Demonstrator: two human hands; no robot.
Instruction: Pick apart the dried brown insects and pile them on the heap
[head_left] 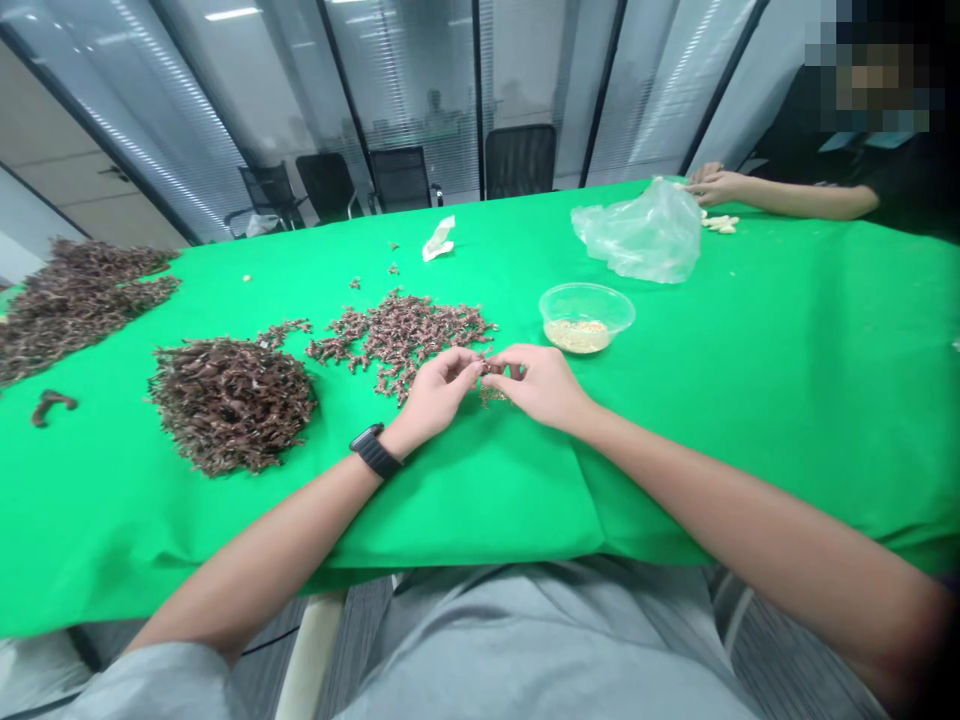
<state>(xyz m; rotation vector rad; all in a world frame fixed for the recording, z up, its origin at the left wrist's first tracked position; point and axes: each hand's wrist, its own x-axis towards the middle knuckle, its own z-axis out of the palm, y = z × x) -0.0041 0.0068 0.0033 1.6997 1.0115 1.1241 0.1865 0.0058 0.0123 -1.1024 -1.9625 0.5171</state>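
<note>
Husk bits [493,393] between both hands [544,385]

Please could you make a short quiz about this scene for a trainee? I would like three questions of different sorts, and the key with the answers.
1. True or false: the black watch is on the person's right wrist.
2. Multiple choice: what lies in the clear plastic bowl?
A) water
B) pale grains
C) coins
3. Short answer: which of the person's hands, the left hand or the right hand, is nearer to the bowl?

Key:
1. False, it is on the left wrist.
2. B
3. The right hand.
</note>
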